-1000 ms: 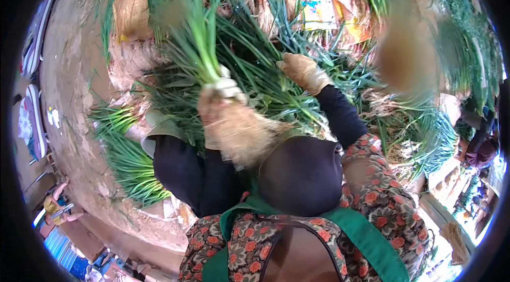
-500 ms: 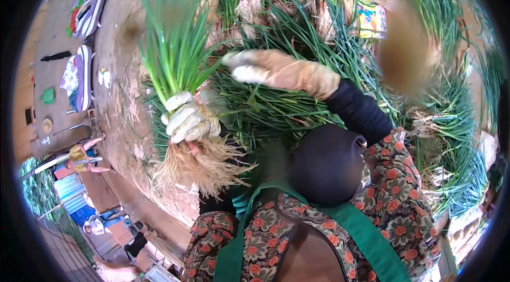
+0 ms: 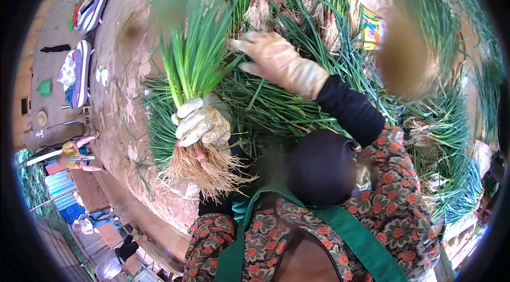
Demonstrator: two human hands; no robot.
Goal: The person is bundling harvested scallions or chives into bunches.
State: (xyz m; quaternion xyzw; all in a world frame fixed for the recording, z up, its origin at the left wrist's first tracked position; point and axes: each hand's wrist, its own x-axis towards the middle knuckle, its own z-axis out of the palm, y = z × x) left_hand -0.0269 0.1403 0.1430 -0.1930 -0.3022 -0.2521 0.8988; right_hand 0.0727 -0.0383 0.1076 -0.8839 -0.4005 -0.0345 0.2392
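We have our gloved left hand [image 3: 203,123] curled tightly round a bunch of green onions [image 3: 186,82] just above its roots [image 3: 207,170], over the pile's [image 3: 281,105] left edge; our right hand [image 3: 279,61], fingers spread and holding nothing visible, is beside the bunch's leaves [image 3: 204,43]

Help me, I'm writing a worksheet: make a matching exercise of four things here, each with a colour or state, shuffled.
1. Left hand
2. Right hand
3. Roots of the held bunch
4. Shoulder straps

A. Plain green
B. Gripping the bunch
C. Tan, stringy
D. Open, outstretched

Pairs: 1-B; 2-D; 3-C; 4-A
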